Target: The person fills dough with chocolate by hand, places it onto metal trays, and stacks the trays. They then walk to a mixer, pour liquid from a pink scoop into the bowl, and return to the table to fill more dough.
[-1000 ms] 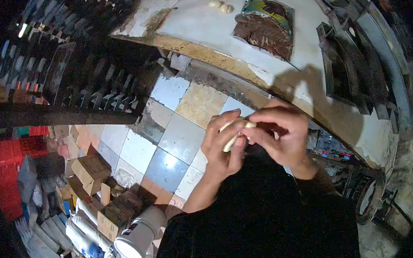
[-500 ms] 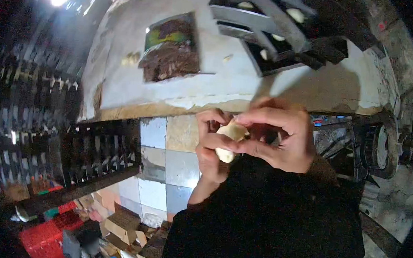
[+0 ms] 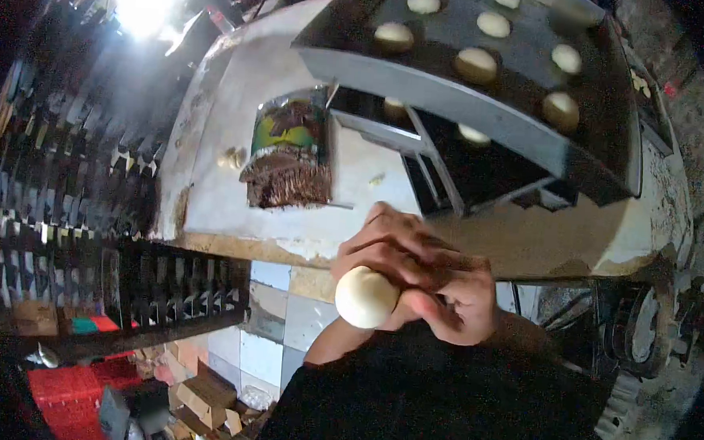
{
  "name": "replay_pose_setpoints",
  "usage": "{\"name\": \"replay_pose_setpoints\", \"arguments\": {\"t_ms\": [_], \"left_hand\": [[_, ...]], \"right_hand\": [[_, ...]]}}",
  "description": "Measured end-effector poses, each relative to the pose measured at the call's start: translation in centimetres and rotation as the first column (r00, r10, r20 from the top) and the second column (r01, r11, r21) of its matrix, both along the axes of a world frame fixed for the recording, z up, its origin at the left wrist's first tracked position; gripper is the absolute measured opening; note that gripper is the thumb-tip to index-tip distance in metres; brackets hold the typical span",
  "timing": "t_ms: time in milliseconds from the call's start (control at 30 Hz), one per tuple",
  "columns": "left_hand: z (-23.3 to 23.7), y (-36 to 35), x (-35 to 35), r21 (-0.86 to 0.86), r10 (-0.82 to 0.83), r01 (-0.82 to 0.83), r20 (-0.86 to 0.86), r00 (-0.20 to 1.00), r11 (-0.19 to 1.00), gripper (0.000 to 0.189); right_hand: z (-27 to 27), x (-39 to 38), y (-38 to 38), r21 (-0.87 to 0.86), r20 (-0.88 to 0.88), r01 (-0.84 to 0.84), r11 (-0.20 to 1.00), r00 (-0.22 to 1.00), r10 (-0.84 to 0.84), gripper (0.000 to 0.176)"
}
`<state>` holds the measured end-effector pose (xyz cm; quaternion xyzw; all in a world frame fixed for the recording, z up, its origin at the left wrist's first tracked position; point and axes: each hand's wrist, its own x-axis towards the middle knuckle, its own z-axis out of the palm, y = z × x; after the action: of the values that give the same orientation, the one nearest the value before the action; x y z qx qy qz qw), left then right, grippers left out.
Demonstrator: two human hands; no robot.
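Note:
A smooth, pale dough ball [image 3: 366, 297] bulges out at the front of my closed hands, just past the table's near edge. My left hand [image 3: 370, 249] wraps round its back and left side with curled fingers. From the right, my right hand [image 3: 464, 303] presses against the dough, thumb and fingers bent together; its fingertips are partly hidden. Beyond the hands, on the table [image 3: 216, 204], lies an opened plastic packet [image 3: 289, 127] with a dark brown, chocolate-like paste [image 3: 289, 185] spilling from its near end.
A dark metal tray [image 3: 457, 89] with several dough balls sits on top of other trays [image 3: 427, 176] at the right. Small dough scraps [image 3: 231, 158] lie left of the packet. Slatted racks stand at the left. Below are a red crate [image 3: 67, 404] and cardboard boxes [image 3: 206, 397].
The dough between my hands was an uneven, pinched piece and now shows a smooth round side. Both hands have drawn closer together. The view has shifted, bringing the upper tray fully into sight.

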<state>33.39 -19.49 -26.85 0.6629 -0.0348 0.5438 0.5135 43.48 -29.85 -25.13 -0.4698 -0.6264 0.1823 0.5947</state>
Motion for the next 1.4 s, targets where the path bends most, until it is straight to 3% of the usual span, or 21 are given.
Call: {"name": "replay_pose_setpoints", "arguments": {"t_ms": [67, 100, 200, 300, 400, 467, 533, 667, 700, 800, 933, 1067, 1100, 1133, 1200, 1233, 1267, 1300, 1333, 1367, 1400], "left_hand": [[0.0, 1.0, 0.1, -0.142, 0.119, -0.125, -0.046, 0.992, 0.982, 0.030], [0.8, 1.3, -0.2, -0.203, 0.184, -0.245, -0.278, 0.943, 0.948, 0.029], [1.8, 5.3, 1.2, 0.204, 0.186, -0.098, -0.479, 0.858, 0.974, 0.021], [2.6, 7.3, 2.6, -0.280, -0.435, 0.356, -0.312, 0.845, 0.892, 0.018], [2.9, 9.0, 2.6, -0.420, -0.614, 0.509, -0.161, 0.773, 0.751, 0.035], [5.0, 12.0, 2.9, -0.363, -0.638, 0.543, -0.231, 0.735, 0.757, 0.046], [8.1, 15.7, 2.4, -0.168, -0.518, 0.501, -0.450, 0.727, 0.849, 0.053], [5.8, 19.9, 1.6, -0.176, -0.528, 0.509, -0.459, 0.714, 0.842, 0.053], [5.5, 20.6, 1.5, -0.189, -0.524, 0.495, -0.443, 0.727, 0.848, 0.042], [3.0, 22.4, 1.3, -0.132, -0.544, 0.530, -0.123, 0.830, 0.838, 0.035], [-0.3, 25.8, 0.2, -0.119, -0.364, 0.353, -0.089, 0.927, 0.928, 0.025], [-4.1, 27.8, -1.7, -0.120, -0.147, 0.111, -0.346, 0.927, 0.987, 0.025], [-6.0, 29.3, -3.9, -0.035, 0.068, -0.086, -0.360, 0.931, 0.996, 0.018], [-8.5, 30.8, -6.6, 0.063, 0.267, -0.262, -0.355, 0.896, 0.963, 0.012], [-12.8, 33.3, -12.7, 0.048, 0.702, -0.797, -0.507, 0.499, 0.602, 0.013], [-14.9, 34.7, -16.3, 0.060, 0.665, -0.921, -0.709, 0.232, 0.386, 0.021], [-17.4, 36.1, -19.8, 0.322, 0.650, -0.915, -0.755, -0.091, 0.245, 0.032], [-21.1, 37.3, -23.1, 0.353, 0.585, -0.922, -0.786, -0.201, 0.158, 0.038], [-24.9, 39.2, -26.3, 0.397, 0.484, -0.895, -0.835, -0.262, 0.201, 0.049], [-24.8, 41.1, -27.2, 0.309, 0.354, -0.884, -0.918, -0.179, 0.352, 0.052], [-24.7, 43.0, -26.5, 0.372, 0.307, -0.856, -0.913, -0.269, 0.358, 0.051]], "right_hand": [[0.8, 1.5, 0.9, -0.003, 0.178, 0.092, 0.996, 0.980, -0.090, 0.014], [1.9, 1.6, 0.7, -0.023, 0.138, 0.164, 0.986, 0.978, -0.159, 0.019], [5.7, 1.2, 2.5, 0.219, 0.432, 0.203, 0.954, 0.857, -0.282, 0.021], [9.2, 2.4, 5.8, 0.038, 0.592, 0.054, 0.998, 0.803, -0.066, 0.027], [11.2, 4.3, 8.8, -0.069, 0.644, 0.042, 0.997, 0.765, 0.013, 0.026], [14.0, 6.7, 11.6, -0.141, 0.677, 0.119, 0.983, 0.736, 0.008, 0.026], [15.8, 9.7, 15.6, -0.153, 0.672, 0.268, 0.951, 0.734, -0.098, 0.030], [13.5, 22.7, 26.5, -0.057, 0.613, 0.594, 0.802, 0.655, -0.442, 0.035], [12.2, 25.5, 29.2, 0.024, 0.688, 0.652, 0.758, 0.539, -0.485, 0.036], [7.0, 30.8, 33.1, -0.091, 0.871, 0.756, 0.648, 0.376, -0.316, 0.034], [4.5, 31.5, 33.5, -0.143, 0.915, 0.758, 0.636, 0.346, -0.206, 0.033], [4.1, 29.9, 30.9, -0.118, 0.901, 0.701, 0.703, 0.373, -0.222, 0.031], [3.7, 29.3, 30.6, -0.126, 0.896, 0.682, 0.720, 0.390, -0.212, 0.031], [4.0, 28.8, 29.4, -0.124, 0.893, 0.671, 0.731, 0.397, -0.213, 0.031], [4.3, 27.1, 27.1, -0.121, 0.896, 0.658, 0.743, 0.395, -0.204, 0.030], [4.5, 26.0, 25.7, -0.120, 0.896, 0.653, 0.748, 0.396, -0.202, 0.030], [4.8, 24.9, 24.6, -0.112, 0.894, 0.647, 0.754, 0.397, -0.207, 0.029], [5.0, 23.9, 23.2, -0.100, 0.892, 0.634, 0.767, 0.398, -0.213, 0.029], [5.4, 22.6, 21.8, -0.081, 0.889, 0.622, 0.779, 0.399, -0.226, 0.029], [5.6, 21.3, 20.6, -0.064, 0.882, 0.605, 0.794, 0.407, -0.239, 0.029], [6.0, 20.2, 19.4, -0.045, 0.872, 0.581, 0.813, 0.419, -0.252, 0.028]]}}
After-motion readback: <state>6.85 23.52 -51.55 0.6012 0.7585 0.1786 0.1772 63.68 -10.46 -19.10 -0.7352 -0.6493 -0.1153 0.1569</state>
